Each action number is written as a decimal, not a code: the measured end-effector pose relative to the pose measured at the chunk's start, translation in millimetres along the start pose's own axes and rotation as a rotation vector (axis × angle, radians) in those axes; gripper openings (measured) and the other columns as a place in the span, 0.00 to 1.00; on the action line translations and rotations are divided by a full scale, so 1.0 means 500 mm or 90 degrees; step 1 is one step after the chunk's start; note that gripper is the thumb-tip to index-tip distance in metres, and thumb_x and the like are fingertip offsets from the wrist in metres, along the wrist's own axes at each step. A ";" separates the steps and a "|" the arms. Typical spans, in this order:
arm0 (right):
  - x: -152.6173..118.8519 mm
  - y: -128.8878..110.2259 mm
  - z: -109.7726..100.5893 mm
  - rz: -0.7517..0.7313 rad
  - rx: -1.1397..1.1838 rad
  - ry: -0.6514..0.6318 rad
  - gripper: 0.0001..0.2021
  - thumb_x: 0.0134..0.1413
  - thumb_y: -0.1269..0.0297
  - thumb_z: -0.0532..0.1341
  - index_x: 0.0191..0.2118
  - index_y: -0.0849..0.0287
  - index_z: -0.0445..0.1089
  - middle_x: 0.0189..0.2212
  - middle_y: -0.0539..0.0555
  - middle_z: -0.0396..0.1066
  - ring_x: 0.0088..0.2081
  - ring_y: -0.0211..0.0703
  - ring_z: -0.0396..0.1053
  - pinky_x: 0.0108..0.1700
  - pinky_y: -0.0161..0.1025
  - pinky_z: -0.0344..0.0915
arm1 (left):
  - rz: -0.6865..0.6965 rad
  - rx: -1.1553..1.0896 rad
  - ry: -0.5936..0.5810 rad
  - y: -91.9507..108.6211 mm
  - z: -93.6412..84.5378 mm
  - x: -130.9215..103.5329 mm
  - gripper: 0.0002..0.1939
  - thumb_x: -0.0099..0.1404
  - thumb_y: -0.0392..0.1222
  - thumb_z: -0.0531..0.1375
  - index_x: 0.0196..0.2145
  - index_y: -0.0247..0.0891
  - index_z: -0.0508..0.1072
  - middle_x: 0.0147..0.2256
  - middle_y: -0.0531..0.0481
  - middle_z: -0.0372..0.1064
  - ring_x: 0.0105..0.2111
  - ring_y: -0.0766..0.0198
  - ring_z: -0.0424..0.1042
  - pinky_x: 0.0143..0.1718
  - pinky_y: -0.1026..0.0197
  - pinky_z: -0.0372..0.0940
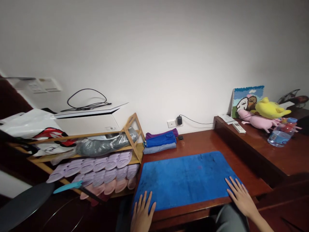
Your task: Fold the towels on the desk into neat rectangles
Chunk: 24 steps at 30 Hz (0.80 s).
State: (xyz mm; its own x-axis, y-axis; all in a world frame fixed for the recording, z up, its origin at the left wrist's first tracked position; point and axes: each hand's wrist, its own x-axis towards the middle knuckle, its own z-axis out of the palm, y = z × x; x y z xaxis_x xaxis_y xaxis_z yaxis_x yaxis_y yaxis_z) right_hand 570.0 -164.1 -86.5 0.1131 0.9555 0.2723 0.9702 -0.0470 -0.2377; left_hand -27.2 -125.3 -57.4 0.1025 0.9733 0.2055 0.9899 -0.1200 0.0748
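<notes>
A blue mat with dark stains lies flat on the reddish-brown wooden table. My left hand rests at the mat's near left corner, fingers spread, holding nothing. At the near right corner, my right hand lies with its fingers apart and nothing in them. Behind the mat, at the back left of the table, is a stack of folded cloths in purple, blue and grey-blue. Neither hand touches the stack.
On the left, a wooden shelf holds a white box, bags and rows of lilac and pink slippers. On the raised right surface are a remote, plush toys, a picture and a water bottle. A charger is plugged into the wall.
</notes>
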 end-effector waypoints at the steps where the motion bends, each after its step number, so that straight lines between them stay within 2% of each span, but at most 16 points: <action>1: -0.005 0.002 -0.001 -0.005 0.000 0.007 0.32 0.66 0.41 0.47 0.70 0.43 0.63 0.72 0.49 0.58 0.72 0.60 0.54 0.70 0.64 0.56 | 0.001 -0.006 0.005 -0.003 0.005 -0.004 0.31 0.74 0.55 0.50 0.71 0.51 0.61 0.71 0.50 0.57 0.71 0.45 0.55 0.69 0.35 0.55; 6: -0.008 0.008 -0.023 -0.002 0.021 -0.002 0.33 0.66 0.40 0.47 0.70 0.45 0.64 0.70 0.51 0.61 0.70 0.59 0.60 0.68 0.60 0.62 | 0.013 -0.060 0.077 -0.035 -0.002 -0.009 0.28 0.73 0.55 0.50 0.68 0.51 0.68 0.68 0.50 0.64 0.67 0.47 0.65 0.65 0.42 0.65; 9: 0.007 0.010 -0.027 0.027 0.031 0.030 0.33 0.68 0.41 0.45 0.71 0.48 0.62 0.72 0.53 0.58 0.70 0.58 0.59 0.68 0.58 0.62 | 0.009 -0.070 0.132 -0.057 -0.021 0.007 0.28 0.75 0.54 0.48 0.66 0.47 0.70 0.67 0.47 0.66 0.66 0.48 0.66 0.66 0.43 0.64; 12: 0.020 0.020 -0.004 0.010 0.024 0.048 0.35 0.68 0.43 0.43 0.71 0.52 0.62 0.71 0.56 0.60 0.71 0.59 0.57 0.70 0.61 0.59 | 0.028 -0.043 0.105 -0.071 -0.025 0.023 0.29 0.75 0.54 0.48 0.70 0.47 0.65 0.70 0.47 0.61 0.70 0.49 0.60 0.68 0.41 0.60; 15: 0.016 0.040 0.033 -0.028 0.009 0.039 0.35 0.67 0.43 0.43 0.70 0.53 0.65 0.68 0.57 0.64 0.69 0.60 0.60 0.69 0.62 0.59 | 0.048 -0.004 0.052 -0.077 -0.012 0.027 0.30 0.76 0.53 0.47 0.71 0.46 0.61 0.71 0.47 0.57 0.70 0.50 0.58 0.68 0.41 0.60; 18: 0.001 0.063 0.055 -0.052 -0.003 0.037 0.34 0.66 0.43 0.43 0.68 0.51 0.67 0.68 0.56 0.65 0.69 0.59 0.61 0.68 0.61 0.60 | 0.051 0.019 0.034 -0.080 0.006 0.018 0.30 0.76 0.53 0.47 0.72 0.46 0.59 0.72 0.46 0.56 0.71 0.50 0.57 0.69 0.41 0.59; 21: -0.011 0.077 0.053 -0.057 -0.012 0.023 0.35 0.65 0.42 0.43 0.67 0.51 0.69 0.68 0.55 0.64 0.70 0.59 0.60 0.68 0.60 0.60 | 0.046 0.023 0.026 -0.086 0.015 0.006 0.31 0.76 0.53 0.47 0.73 0.48 0.58 0.72 0.48 0.55 0.71 0.50 0.56 0.69 0.40 0.58; 24: -0.006 0.071 0.035 -0.019 -0.014 0.008 0.36 0.65 0.41 0.43 0.68 0.53 0.68 0.68 0.55 0.64 0.70 0.59 0.60 0.68 0.60 0.61 | 0.050 0.023 0.026 -0.092 0.008 0.005 0.31 0.76 0.54 0.47 0.72 0.46 0.58 0.72 0.47 0.56 0.71 0.50 0.57 0.69 0.41 0.59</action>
State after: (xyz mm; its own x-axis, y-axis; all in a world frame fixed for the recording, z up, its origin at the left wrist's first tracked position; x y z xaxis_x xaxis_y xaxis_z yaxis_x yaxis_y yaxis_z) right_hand 600.1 -163.4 -112.1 0.0863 0.9531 0.2900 0.9778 -0.0252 -0.2082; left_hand -72.3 -116.4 -64.4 0.1765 0.9524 0.2486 0.9820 -0.1877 0.0218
